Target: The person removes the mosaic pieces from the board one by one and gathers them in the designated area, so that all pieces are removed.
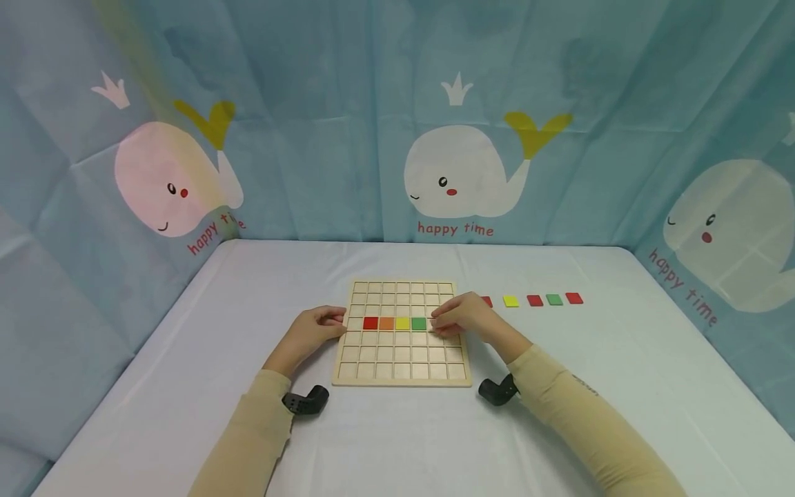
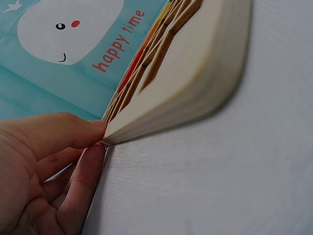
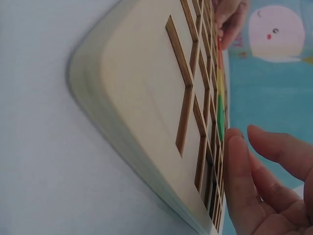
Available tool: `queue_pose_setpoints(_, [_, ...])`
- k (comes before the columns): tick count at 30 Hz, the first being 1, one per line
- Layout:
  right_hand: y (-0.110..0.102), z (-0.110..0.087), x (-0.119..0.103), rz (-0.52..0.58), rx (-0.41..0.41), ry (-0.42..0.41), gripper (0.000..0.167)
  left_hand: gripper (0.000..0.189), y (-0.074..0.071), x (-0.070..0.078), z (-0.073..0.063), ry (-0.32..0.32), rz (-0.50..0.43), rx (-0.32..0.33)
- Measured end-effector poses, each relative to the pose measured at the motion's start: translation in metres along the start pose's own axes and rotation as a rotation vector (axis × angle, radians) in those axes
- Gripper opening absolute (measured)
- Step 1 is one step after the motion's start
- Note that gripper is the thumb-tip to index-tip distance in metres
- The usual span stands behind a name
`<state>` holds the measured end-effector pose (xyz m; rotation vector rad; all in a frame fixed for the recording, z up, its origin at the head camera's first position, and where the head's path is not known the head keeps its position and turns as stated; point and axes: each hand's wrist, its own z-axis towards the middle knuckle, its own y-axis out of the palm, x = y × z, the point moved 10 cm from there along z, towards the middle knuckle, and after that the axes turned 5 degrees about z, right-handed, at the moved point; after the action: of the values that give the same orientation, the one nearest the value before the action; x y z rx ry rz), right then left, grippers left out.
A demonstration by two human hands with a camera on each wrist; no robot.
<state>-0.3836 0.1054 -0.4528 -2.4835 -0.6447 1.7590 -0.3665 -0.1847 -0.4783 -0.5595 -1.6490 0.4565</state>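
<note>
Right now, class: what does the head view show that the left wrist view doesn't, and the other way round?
Only the head view shows the right hand with its fingers over the board, and the row of loose tiles to the board's right. Only the left wrist view shows the inner side of the left hand and a close look at the board's corner. Both share the left hand at the board's edge, the red tile on it, and a whale print.

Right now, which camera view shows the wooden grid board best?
The head view: all four sides of the wooden grid board show there. Both wrist views catch only part, at a steep slant.
</note>
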Motion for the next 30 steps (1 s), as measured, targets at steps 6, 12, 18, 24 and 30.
queue_pose_setpoints(6, [0.005,0.002,-0.001,-0.003,0.002,0.005,0.022,0.046,-0.001,0.0,0.0,0.002,0.005,-0.001])
queue_pose_setpoints(12, [0.01,0.007,0.001,-0.012,-0.006,0.013,0.022,0.046,-0.002,0.0,0.0,-0.007,-0.005,-0.002])
queue_pose_setpoints(18, [0.012,0.009,0.003,0.005,-0.019,0.024,0.025,0.046,0.001,0.001,-0.001,0.001,-0.008,-0.008])
queue_pose_setpoints(24, [0.014,0.009,0.003,0.021,-0.04,0.033,0.024,0.044,-0.001,0.0,0.0,-0.01,0.001,0.007])
queue_pose_setpoints(30, [0.014,0.009,0.003,0.012,-0.051,0.055,0.022,0.045,0.001,-0.001,0.001,-0.001,-0.014,0.005])
